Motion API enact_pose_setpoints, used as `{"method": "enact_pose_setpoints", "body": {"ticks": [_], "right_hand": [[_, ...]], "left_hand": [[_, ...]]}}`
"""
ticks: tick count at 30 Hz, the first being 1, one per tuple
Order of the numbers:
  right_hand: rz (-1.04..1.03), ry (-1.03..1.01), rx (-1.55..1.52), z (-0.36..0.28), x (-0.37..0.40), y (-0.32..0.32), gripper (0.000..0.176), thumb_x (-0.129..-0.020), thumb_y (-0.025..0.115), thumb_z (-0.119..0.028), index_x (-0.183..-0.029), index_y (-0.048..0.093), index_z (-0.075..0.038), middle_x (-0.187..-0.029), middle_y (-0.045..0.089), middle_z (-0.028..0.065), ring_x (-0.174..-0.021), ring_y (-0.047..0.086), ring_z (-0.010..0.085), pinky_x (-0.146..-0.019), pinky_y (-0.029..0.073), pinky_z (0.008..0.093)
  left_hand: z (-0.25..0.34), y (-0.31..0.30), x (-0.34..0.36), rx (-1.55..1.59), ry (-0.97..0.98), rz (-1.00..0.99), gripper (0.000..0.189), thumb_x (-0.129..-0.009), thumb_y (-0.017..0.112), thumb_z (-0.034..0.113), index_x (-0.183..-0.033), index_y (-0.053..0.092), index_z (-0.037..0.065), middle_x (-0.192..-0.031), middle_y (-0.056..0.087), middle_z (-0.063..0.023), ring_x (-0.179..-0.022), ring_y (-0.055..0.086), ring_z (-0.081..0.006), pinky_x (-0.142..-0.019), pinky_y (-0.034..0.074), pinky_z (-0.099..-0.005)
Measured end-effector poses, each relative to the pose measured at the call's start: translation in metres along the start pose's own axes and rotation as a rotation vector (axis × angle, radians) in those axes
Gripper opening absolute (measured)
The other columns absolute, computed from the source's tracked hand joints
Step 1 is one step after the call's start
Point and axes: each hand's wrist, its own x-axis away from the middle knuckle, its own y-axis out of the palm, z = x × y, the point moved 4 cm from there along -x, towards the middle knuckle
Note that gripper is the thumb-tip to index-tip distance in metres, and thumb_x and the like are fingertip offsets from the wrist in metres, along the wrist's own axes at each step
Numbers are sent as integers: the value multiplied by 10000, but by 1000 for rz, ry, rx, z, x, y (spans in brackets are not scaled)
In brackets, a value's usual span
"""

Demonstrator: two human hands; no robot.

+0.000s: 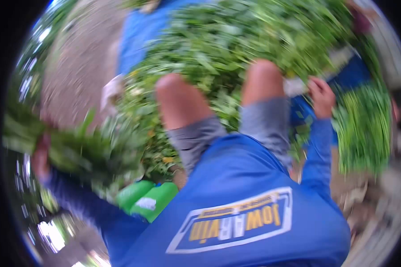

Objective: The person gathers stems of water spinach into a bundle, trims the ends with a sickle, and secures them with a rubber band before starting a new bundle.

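Note:
My left hand, smeared by motion, is stretched far out to the left. It is closed around a bunch of leafy greens that spreads to both sides of it. My right hand is beside my right knee, with its fingers curled and pressed together; what they hold, if anything, is too blurred to make out. Close to those fingertips lies a white strip. A big heap of leafy greens covers the ground in front of my knees and between them.
Blue sheeting lies under the heap's left edge, beside bare dirt ground. A green plastic container stands by my left thigh. Bundled long green stalks lie to the right. Part of another person's hand shows at the upper right.

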Motion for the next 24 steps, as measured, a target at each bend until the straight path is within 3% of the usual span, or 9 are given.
{"method": "enact_pose_setpoints", "body": {"ticks": [5,8,10,12,14,17,20,22,24], "right_hand": [[424,370,0,142,121,-155,211,-943,744,-164,-1101,720,-26,-869,712,22,-742,656,99,-637,524,267],[761,673,19,233,232,-224,153,-987,667,-157,-1093,720,-60,-863,717,37,-771,673,106,-697,556,260],[412,880,534,326,301,-247,188,-957,639,-150,-1101,736,-79,-900,751,82,-806,717,182,-726,584,325],[-147,724,1375,369,350,-231,225,-911,631,-157,-1089,759,-105,-959,778,132,-871,756,273,-780,605,399],[331,915,1114,458,412,-214,227,-853,683,-215,-1038,774,-120,-1032,769,151,-960,749,338,-841,599,439],[569,844,727,408,395,-155,214,-849,717,-262,-990,783,-115,-1015,765,175,-953,742,363,-847,597,426],[667,876,605,356,363,-122,265,-846,733,-285,-1050,772,-120,-1007,763,181,-946,742,371,-852,596,419],[736,1008,584,406,366,-119,316,-848,751,-266,-1112,728,-93,-1014,750,190,-964,732,378,-867,589,426],[595,1115,703,425,364,-118,342,-852,752,-275,-1145,713,-103,-1103,731,198,-1045,709,386,-923,575,436]], "left_hand": [[-205,155,64,-389,-535,-905,558,-726,835,193,-1205,637,-15,-1008,711,-92,-839,685,-214,-739,569,-338],[-265,248,96,-274,-537,-1278,515,-704,821,189,-1133,646,-37,-948,722,-104,-794,694,-214,-702,576,-341],[-262,277,92,-214,-539,-1262,496,-710,805,204,-1110,652,-46,-925,718,-111,-785,698,-219,-699,578,-341],[-271,294,75,-190,-495,-1247,473,-723,767,223,-1086,653,-58,-881,706,-119,-750,696,-223,-686,579,-344],[-244,322,92,-155,-475,-1114,437,-735,748,227,-1053,661,-59,-844,700,-118,-711,682,-217,-663,565,-333],[-255,338,104,-248,-447,-1355,391,-727,736,223,-1002,675,-48,-822,702,-107,-702,672,-202,-643,541,-318],[-236,358,127,-377,-432,-1383,357,-708,734,224,-951,690,-33,-796,702,-91,-708,665,-187,-641,523,-310],[-240,359,126,-358,-424,-1382,335,-699,728,227,-921,705,-23,-796,707,-83,-713,663,-183,-654,523,-314],[-244,352,122,-337,-417,-1372,321,-700,722,224,-906,710,-22,-800,709,-85,-712,662,-184,-661,524,-312]]}}
